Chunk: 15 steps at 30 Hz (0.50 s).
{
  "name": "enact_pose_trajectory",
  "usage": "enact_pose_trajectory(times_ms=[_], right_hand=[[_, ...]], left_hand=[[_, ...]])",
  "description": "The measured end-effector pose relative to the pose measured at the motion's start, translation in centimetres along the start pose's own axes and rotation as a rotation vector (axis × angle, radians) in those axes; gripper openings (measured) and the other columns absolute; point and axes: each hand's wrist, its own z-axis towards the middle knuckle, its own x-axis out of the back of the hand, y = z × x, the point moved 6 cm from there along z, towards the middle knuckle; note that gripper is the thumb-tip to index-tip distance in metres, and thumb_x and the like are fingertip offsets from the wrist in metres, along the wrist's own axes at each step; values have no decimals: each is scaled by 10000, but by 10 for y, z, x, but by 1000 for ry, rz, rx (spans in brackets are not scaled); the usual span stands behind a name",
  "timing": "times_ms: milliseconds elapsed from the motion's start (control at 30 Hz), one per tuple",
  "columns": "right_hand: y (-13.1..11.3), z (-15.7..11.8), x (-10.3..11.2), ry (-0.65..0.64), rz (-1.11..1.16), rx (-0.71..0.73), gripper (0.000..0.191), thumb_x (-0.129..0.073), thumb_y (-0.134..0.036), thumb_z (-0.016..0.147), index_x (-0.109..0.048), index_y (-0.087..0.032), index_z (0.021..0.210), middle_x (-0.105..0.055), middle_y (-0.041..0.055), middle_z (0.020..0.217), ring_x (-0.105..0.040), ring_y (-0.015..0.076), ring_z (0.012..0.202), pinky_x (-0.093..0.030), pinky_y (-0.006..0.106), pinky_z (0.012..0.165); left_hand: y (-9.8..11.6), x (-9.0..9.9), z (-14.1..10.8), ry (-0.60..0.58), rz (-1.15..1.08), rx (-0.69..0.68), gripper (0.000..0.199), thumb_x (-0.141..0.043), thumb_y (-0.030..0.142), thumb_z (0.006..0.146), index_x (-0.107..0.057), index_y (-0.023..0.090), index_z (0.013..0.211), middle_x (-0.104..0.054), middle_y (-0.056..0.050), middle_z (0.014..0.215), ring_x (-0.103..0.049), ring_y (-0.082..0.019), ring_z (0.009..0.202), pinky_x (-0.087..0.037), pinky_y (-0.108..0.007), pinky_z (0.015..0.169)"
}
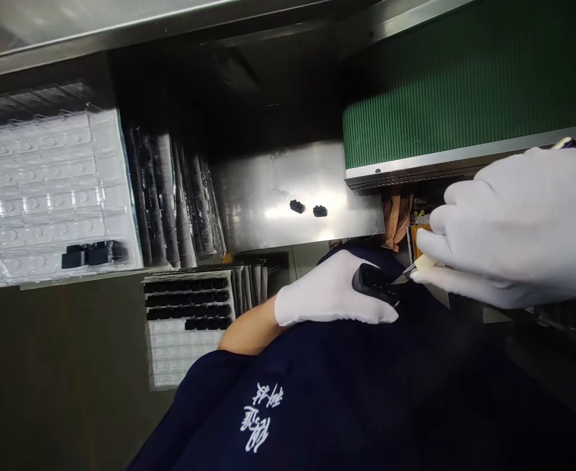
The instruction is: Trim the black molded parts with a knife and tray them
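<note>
My left hand (329,291), in a white glove, grips a small black moulded part (373,282) against my navy sleeve. My right hand (513,229), also gloved in white, pinches a small trimming knife with a cream handle (423,265). Its thin blade reaches the end of the black part and appears to touch it. The fingers of my left hand hide part of the black piece.
A green conveyor belt (464,98) runs along a steel rail at upper right. Two small black parts (308,209) rest on a steel surface (278,190). White blister trays (47,196) (184,327) hold black parts, beside dark stacked trays (170,196).
</note>
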Motion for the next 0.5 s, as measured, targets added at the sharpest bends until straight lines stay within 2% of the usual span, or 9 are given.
enact_pose_trajectory(times_ms=[133, 300, 500], right_hand=[[-2, 2, 3, 54, 57, 2, 469, -512, -489, 930, -329, -240, 578, -290, 1, 520, -214, 139, 480, -161, 363, 462], [-4, 3, 2, 52, 85, 5, 478, -452, -440, 976, -340, -236, 558, -314, 6, 507, -234, 143, 472, -180, 362, 454], [-5, 0, 3, 85, 105, -21, 471, -449, -410, 981, -327, -234, 562, -308, 7, 522, -229, 144, 487, -143, 361, 467]], left_hand=[[0, -3, 2, 8, 7, -20, 165, -842, 256, 764, -766, 140, 851, -677, 4, 715, -591, -113, 631, -502, -227, 600], [-1, -8, 4, -3, -7, -6, 175, -843, 275, 772, -753, 141, 839, -664, 5, 711, -575, -109, 615, -483, -222, 573], [-2, -10, 5, 6, -29, -3, 166, -840, 262, 769, -757, 142, 849, -682, -3, 732, -603, -118, 636, -504, -227, 599]])
